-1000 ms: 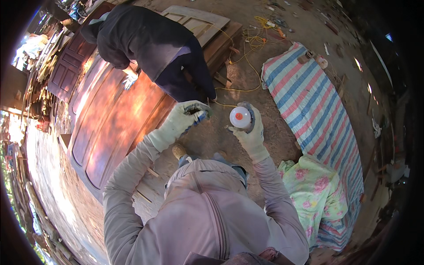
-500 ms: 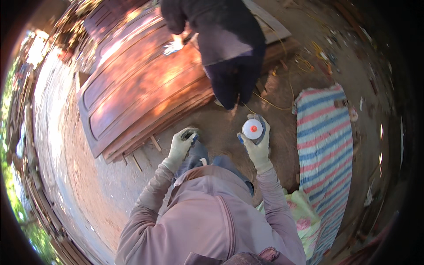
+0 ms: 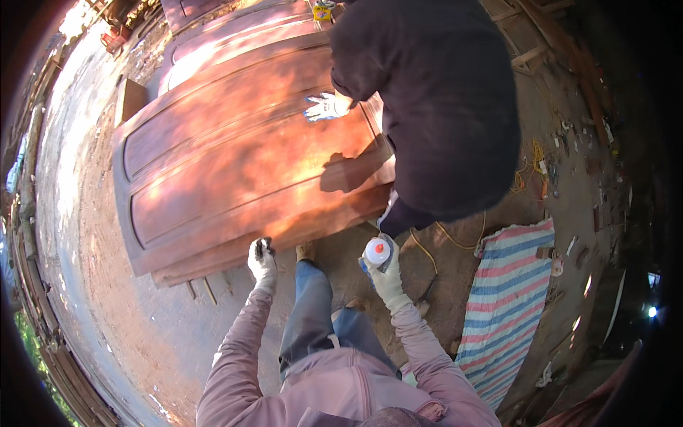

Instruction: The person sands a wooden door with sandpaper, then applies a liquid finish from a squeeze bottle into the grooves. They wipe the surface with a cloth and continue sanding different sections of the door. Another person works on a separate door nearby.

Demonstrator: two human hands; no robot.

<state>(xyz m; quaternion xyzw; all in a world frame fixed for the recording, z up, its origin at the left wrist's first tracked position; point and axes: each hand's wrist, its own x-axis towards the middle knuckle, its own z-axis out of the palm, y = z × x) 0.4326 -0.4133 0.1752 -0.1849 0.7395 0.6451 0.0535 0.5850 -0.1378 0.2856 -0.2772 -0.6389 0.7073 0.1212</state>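
Note:
My right hand (image 3: 388, 276), in a pale work glove, is wrapped round a white round-topped bottle (image 3: 371, 253) with a red tip, seen from above. My left hand (image 3: 263, 265), gloved too and dark at the fingertips, is held near the front edge of a reddish-brown panelled wooden door (image 3: 213, 206). Its fingers are curled, and what they hold, if anything, cannot be made out. The door lies flat on top of a stack. A co-worker's white and blue gloved hand (image 3: 324, 107) rests spread on its surface.
The co-worker (image 3: 455, 107), dressed in dark clothes, bends over the door's right end. A striped sheet (image 3: 506, 299) covers ground to my right. A yellow cord (image 3: 427, 249) runs along the floor near my right hand. A small yellow box (image 3: 321, 12) is at the far side.
I have come closer to the door, and my left hand is now near its edge. The bottle stays in my right hand. The co-worker appears nearer, with a gloved hand flat on the door.

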